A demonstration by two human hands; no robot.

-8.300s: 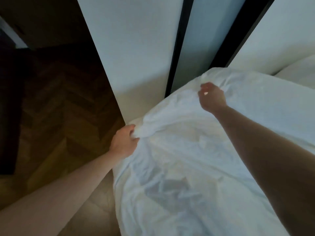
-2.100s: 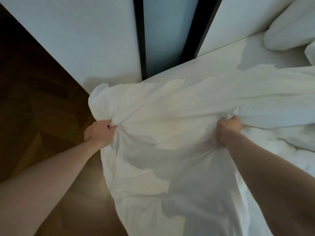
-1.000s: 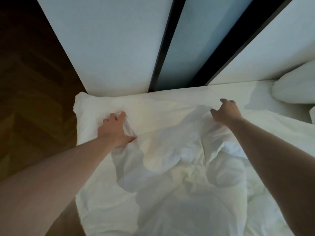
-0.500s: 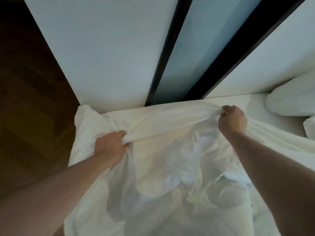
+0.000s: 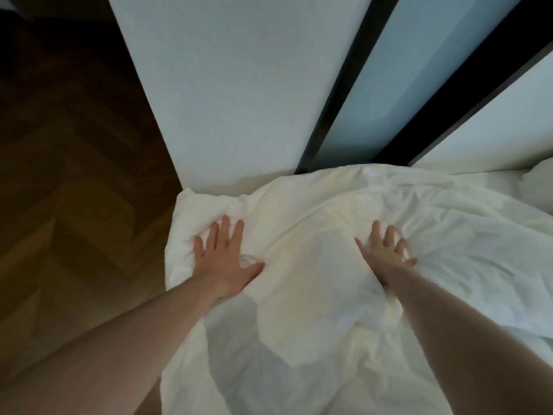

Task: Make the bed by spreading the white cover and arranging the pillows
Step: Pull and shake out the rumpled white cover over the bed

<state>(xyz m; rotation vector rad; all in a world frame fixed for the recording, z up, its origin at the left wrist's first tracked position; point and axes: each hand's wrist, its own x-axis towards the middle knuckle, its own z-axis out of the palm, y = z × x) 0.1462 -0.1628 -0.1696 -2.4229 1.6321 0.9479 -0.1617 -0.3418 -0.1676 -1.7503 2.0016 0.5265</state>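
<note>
our 2 bare forearms reach forward over the white cover [image 5: 314,310], which lies rumpled across the bed's corner beside the wood floor [image 5: 74,205]. our left hand [image 5: 223,259] and right hand [image 5: 386,253] press flat on it, fingers spread, gripping nothing. the cloth looks light, soft and limp; we judge its far edge by the wall [image 5: 224,85] the best hold. a pillow [image 5: 538,187] waits far right.

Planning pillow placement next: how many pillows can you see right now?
1: a pillow at the far right edge, partly cut off, beyond the white cover. Others may lie out of frame.
</note>
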